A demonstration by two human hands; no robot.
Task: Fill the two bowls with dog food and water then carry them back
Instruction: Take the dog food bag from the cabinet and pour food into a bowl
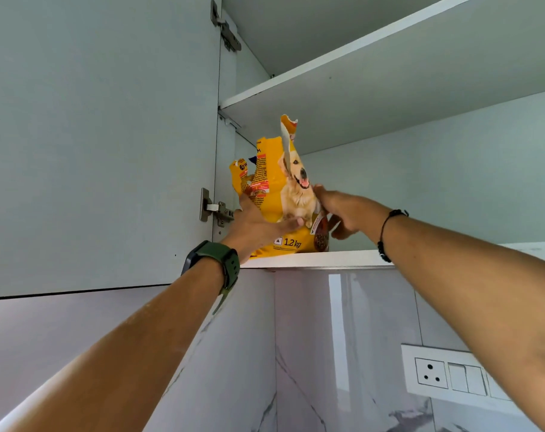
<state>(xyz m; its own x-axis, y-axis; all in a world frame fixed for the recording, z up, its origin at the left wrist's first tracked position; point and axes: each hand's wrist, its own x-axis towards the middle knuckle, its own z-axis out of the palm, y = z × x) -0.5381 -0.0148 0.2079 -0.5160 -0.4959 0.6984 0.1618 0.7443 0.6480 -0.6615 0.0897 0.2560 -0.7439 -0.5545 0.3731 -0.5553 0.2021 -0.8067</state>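
Observation:
A yellow dog food bag [277, 182] with a dog picture and "1.2 kg" on it stands on the lower shelf [321, 258] of an open wall cabinet, its top torn open. My left hand [258, 227] grips the bag's left side, thumb across the front. My right hand [339, 213] holds the bag's right edge with curled fingers. Both arms reach upward. No bowls are in view.
The cabinet door [100, 145] stands open at the left, with metal hinges [216, 210]. An upper shelf [343, 62] runs above the bag. Below is a marble-patterned wall with a white socket and switch panel [445, 375] at the lower right.

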